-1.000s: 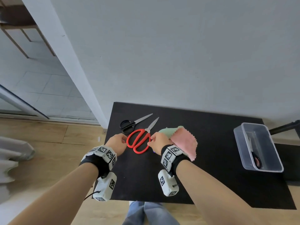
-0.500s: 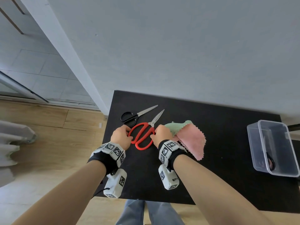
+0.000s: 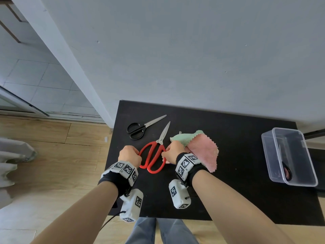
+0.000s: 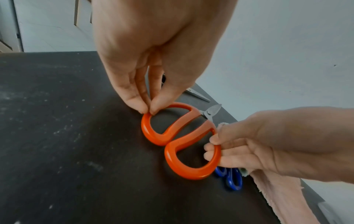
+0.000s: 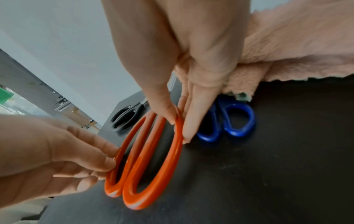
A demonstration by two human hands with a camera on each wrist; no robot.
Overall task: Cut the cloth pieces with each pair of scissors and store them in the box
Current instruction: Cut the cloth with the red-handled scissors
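1. Both hands are on the big red-handled scissors (image 3: 154, 155), which lie flat on the black tabletop (image 3: 237, 173) near its left edge, steel blades together and pointing toward the far edge by the wall.
2. The left hand (image 3: 129, 154) pinches the outer rim of the left handle loop between thumb and fingertips (image 4: 134, 100). So it's closed on the scissors, just a light fingertip grip.
3. The right hand (image 3: 173, 153) has the right loop: thumb on the inner side of the rim, fingers lying fairly straight along the outer side, clamping the plastic between them.
4. Just to the right of that hand there's a pink fleecy cloth piece with zigzag edges (image 3: 204, 153) lying over a light green cloth piece (image 3: 186, 138). Part of the pink one drapes against the right wrist.
5. In the wrist views you can see small blue-handled scissors (image 5: 228, 121) right beside the red ones, mostly tucked under the cloths.
6. Black-handled scissors (image 3: 140, 128) lie closer to the far left corner, apart from the red pair.
7. The clear plastic rectangular box (image 3: 290, 155) sits at the right edge of the tabletop, well apart from the hands. Something dark lies inside it, can't really tell what.
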